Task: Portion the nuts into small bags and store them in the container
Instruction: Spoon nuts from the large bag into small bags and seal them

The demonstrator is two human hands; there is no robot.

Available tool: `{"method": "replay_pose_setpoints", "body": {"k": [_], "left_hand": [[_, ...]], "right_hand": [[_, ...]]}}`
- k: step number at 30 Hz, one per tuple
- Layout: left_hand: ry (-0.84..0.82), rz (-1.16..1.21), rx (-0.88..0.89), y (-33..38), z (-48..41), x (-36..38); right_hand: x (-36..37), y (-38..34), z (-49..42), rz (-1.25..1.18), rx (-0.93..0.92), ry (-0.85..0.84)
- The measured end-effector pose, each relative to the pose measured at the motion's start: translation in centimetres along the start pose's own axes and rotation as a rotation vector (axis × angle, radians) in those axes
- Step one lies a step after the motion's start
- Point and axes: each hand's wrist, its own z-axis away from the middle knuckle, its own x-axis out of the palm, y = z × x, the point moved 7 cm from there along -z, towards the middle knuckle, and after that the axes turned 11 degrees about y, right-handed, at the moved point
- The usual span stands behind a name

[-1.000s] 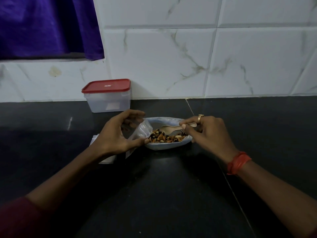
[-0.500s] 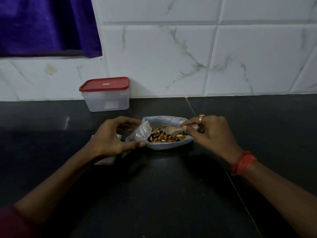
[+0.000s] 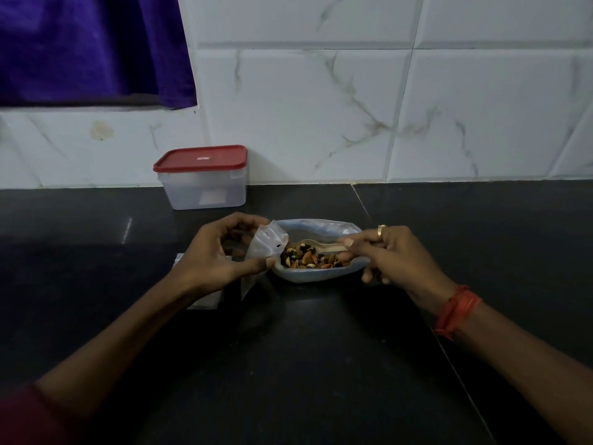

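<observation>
A large clear bag [image 3: 316, 275] lies open on the black counter with mixed nuts [image 3: 308, 259] inside. My right hand [image 3: 390, 255] grips a pale plastic spoon [image 3: 321, 245] whose bowl lies over the nuts. My left hand [image 3: 218, 255] pinches a small clear zip bag [image 3: 264, 244] at the big bag's left edge, mouth towards the nuts. A clear plastic container [image 3: 205, 184] with a red lid [image 3: 200, 158] stands shut by the wall, behind my left hand.
More small clear bags [image 3: 205, 298] lie flat under my left wrist. A white tiled wall [image 3: 385, 107] closes off the counter's back. A purple cloth [image 3: 90, 49] hangs at the upper left. The counter [image 3: 305, 364] is dark and glossy.
The spoon's bowl has slid left over the nuts towards the small bag. My left hand has barely shifted and still holds the small bag.
</observation>
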Motion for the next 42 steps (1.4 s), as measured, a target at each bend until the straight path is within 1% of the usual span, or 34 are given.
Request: {"method": "replay_pose_setpoints", "body": {"k": [2,6,7,11,18,25,29,33,38,42], "left_hand": [[0.003,0.005,-0.011,-0.1,0.0,0.0],[0.008,0.015,-0.015,0.1,0.0,0.0],[0.012,0.014,-0.015,0.2,0.1,0.0],[0.017,0.022,-0.017,0.4,0.2,0.1],[0.006,0.026,-0.012,0.4,0.3,0.2],[0.013,0.009,-0.001,0.6,0.3,0.4],[0.039,-0.026,0.011,0.8,0.4,0.4],[0.045,-0.057,0.033,1.0,0.4,0.5],[0.050,-0.089,0.051,1.0,0.6,0.8],[0.068,-0.098,0.053,1.1,0.6,0.9]], "right_hand": [[0.7,0.2,0.3,-0.019,0.044,-0.042],[-0.3,-0.1,-0.1,-0.038,0.051,0.073],[-0.4,-0.1,-0.1,-0.048,0.061,0.078],[0.3,0.2,0.1,-0.105,0.120,0.003],[-0.5,0.5,0.0,-0.200,0.189,0.098],[-1.0,0.0,0.1,-0.236,0.202,0.139],[-1.3,-0.7,0.3,-0.316,0.198,0.155],[-1.1,-1.4,0.9,-0.384,0.199,0.125],[-0.3,-2.2,1.7,-0.409,0.184,0.084],[0.4,-2.9,2.4,-0.397,0.118,0.056]]}}
